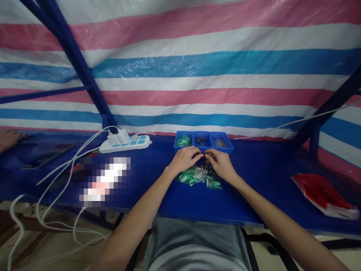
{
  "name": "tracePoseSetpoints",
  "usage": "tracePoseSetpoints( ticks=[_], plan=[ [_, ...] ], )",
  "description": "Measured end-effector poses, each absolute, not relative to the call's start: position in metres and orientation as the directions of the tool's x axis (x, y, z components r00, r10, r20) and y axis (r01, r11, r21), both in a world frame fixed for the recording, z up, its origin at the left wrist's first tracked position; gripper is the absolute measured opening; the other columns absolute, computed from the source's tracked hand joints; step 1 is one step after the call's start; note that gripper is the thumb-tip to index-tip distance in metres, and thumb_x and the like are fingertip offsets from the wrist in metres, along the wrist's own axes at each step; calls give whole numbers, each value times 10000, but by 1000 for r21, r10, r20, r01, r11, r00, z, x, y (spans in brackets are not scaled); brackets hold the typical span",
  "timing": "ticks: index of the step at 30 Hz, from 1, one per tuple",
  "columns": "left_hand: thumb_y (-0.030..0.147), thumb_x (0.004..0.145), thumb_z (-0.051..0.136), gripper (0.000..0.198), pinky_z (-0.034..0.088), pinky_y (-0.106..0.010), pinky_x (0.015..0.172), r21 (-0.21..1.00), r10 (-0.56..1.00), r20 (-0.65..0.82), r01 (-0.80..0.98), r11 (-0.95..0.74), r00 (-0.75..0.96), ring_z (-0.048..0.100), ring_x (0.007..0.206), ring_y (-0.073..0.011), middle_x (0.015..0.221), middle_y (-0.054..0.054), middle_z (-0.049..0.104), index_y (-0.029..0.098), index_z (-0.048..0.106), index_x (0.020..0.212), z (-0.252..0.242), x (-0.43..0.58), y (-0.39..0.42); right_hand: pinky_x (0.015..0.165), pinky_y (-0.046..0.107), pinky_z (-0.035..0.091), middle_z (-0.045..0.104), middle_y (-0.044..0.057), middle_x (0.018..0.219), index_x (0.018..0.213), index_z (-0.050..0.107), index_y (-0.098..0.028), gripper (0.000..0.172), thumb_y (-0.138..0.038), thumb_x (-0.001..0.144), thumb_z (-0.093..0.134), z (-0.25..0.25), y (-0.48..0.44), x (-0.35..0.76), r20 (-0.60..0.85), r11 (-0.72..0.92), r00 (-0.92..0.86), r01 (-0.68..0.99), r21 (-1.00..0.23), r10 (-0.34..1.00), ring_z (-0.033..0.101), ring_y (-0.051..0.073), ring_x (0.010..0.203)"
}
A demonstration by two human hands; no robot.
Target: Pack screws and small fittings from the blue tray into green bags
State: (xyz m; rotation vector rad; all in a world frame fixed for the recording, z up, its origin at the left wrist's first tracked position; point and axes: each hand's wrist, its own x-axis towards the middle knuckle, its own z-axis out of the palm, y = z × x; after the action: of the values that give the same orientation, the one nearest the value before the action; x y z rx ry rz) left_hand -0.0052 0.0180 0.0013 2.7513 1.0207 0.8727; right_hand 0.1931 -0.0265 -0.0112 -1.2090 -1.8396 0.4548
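Note:
My left hand (184,159) and my right hand (221,164) almost meet at the fingertips, just in front of a blue three-compartment tray (203,147). Both sets of fingers are pinched together; whatever sits between them is too small to make out. Below them on the blue table lies a heap of small clear and green packets (194,175). One packet with thin pieces inside (213,183) lies nearest me, under my right wrist. In the tray, the left compartment holds green packets (183,140), the middle one small dark metal parts (200,139), the right one clear bags (220,143).
A white power strip (126,143) with chargers and white cables (73,160) stands at the back left. Before it lies a device with a blurred-out screen (105,182). A red and white bag (324,194) rests at the right. Another person's hand (9,140) shows far left.

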Motion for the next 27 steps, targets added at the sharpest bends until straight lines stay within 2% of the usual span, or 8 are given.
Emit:
tracePoseSetpoints(
  ticks=[7, 13, 18, 27],
  plan=[
    [380, 985, 519, 238, 426, -258, 656, 232, 585, 480, 549, -803, 654, 615, 782, -158, 875, -30, 656, 194, 664, 957, 1, -4, 17, 740, 297, 466, 718, 53, 877, 931, 675, -191, 140, -258, 949, 554, -10, -27, 191, 537, 507, -155, 612, -606, 829, 664, 205, 806],
    [400, 987, 522, 261, 396, -243, 627, 244, 580, 461, 532, -811, 671, 601, 734, -147, 805, -15, 643, 185, 659, 935, 2, -4, 18, 698, 286, 416, 698, 34, 818, 892, 675, -192, 174, -277, 968, 543, -11, -28, 191, 549, 525, -185, 637, -565, 815, 625, 192, 749],
    [438, 980, 539, 278, 396, -240, 624, 271, 581, 472, 518, -811, 663, 595, 705, -141, 778, -5, 642, 187, 656, 953, 0, -3, 18, 656, 287, 369, 660, 37, 751, 800, 634, -187, 266, -262, 999, 473, -11, -28, 193, 558, 535, -216, 675, -507, 801, 598, 186, 697],
    [405, 951, 600, 223, 412, -229, 632, 287, 570, 474, 495, -820, 671, 609, 718, -138, 777, 4, 650, 191, 662, 953, 1, -2, 17, 674, 282, 363, 660, 31, 766, 805, 630, -189, 244, -224, 992, 478, -12, -28, 192, 552, 549, -247, 680, -487, 796, 602, 179, 716]
  ],
)
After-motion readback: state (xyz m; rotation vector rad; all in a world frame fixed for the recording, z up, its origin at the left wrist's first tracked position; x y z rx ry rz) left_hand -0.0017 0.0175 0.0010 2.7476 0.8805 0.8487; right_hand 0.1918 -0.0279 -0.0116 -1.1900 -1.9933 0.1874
